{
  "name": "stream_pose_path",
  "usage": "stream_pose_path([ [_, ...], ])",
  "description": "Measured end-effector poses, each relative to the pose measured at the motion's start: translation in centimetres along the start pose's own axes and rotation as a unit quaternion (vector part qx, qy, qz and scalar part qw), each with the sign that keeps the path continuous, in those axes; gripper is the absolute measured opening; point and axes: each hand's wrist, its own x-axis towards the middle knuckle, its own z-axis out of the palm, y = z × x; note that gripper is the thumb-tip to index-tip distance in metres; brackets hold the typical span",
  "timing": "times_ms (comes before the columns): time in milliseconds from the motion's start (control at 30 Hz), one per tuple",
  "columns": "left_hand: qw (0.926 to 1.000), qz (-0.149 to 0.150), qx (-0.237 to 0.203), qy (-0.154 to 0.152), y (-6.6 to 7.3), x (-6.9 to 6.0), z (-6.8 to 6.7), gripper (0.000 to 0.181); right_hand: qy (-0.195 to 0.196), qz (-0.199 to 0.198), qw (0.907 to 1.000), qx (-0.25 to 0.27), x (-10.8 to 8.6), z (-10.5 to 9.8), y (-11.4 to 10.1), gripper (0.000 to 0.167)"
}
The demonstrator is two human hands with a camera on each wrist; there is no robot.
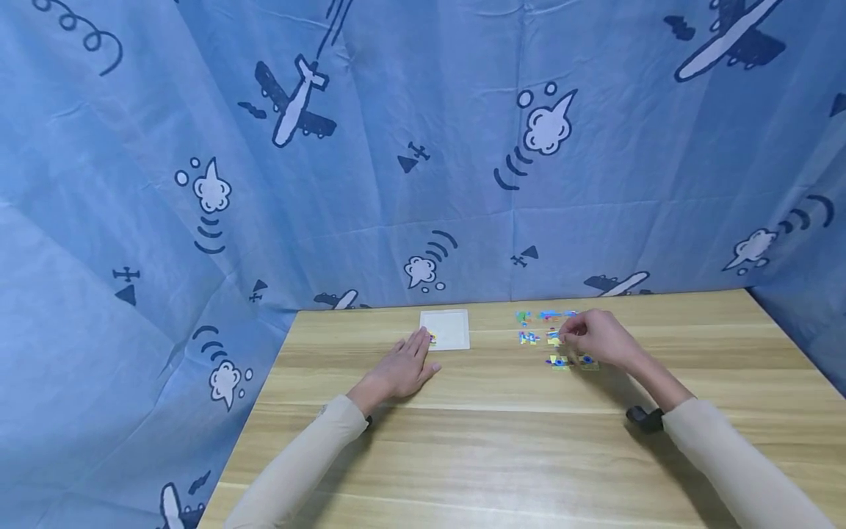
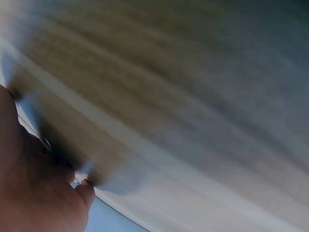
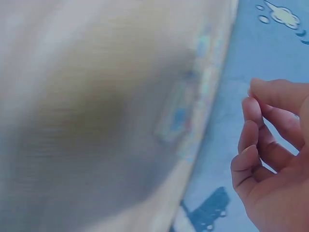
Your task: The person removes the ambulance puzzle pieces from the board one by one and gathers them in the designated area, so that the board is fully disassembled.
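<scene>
My left hand (image 1: pixel 401 367) lies with its fingers extended at the near left corner of a white square board (image 1: pixel 452 330). Beside its fingertips, a small multicoloured piece (image 1: pixel 432 338) sits on that board. Over to the right, my right hand (image 1: pixel 603 338) is bent above several small, flat, colourful pieces, its fingertips next to a yellow piece (image 1: pixel 554 337). In the right wrist view, the thumb and curled fingers (image 3: pixel 251 113) come close together; nothing can be made out between them. Two yellow-and-blue pieces (image 1: pixel 559 361) lie nearer, partly below this hand.
Colourful pieces (image 1: pixel 529 338) lie in loose rows on the wooden table (image 1: pixel 463 455). Behind the table's far edge hangs a blue curtain (image 1: pixel 370 184) printed with aeroplanes, which also runs along the left and right sides. The left wrist view is largely blurred.
</scene>
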Motion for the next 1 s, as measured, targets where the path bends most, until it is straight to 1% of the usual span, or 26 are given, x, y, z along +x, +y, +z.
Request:
stream_pose_path([
  [167,1.0,-0.004,-0.003,-0.004,0.1,0.1,-0.4,0.078,0.025,0.006,0.9997,0.003,1.3,-1.2,-2.0,0.019],
  [267,0.9999,-0.003,-0.012,-0.009,0.0,0.1,-0.6,0.079,0.03,0.001,0.9995,0.006,2.2,-1.2,-3.4,0.02],
  [367,0.9997,0.005,-0.023,-0.007,-0.3,0.2,-0.7,0.082,0.031,-0.016,0.9992,0.018,3.1,-0.7,-4.6,0.018],
  [433,0.9994,0.012,-0.032,0.001,-0.6,0.3,-0.9,0.084,0.03,-0.03,0.9987,0.027,3.9,-0.1,-5.4,0.017],
  [567,0.9992,0.025,-0.023,0.02,-1.6,0.6,-1.1,0.084,0.031,-0.061,0.9971,0.035,5.4,1.3,-7.0,0.015],
  [667,0.9991,0.028,-0.018,0.028,-2.2,1.0,-1.1,0.082,0.028,-0.075,0.9961,0.036,6.6,2.4,-8.3,0.014],
  [800,0.9992,0.019,-0.017,0.03,-2.7,1.3,-1.3,0.079,0.008,-0.085,0.9955,0.043,8.1,4.0,-9.8,0.014],
  [1000,0.9998,-0.004,0.005,0.019,-3.1,1.7,-1.5,0.075,-0.033,-0.103,0.9932,0.043,10.2,6.9,-11.9,0.014],
])
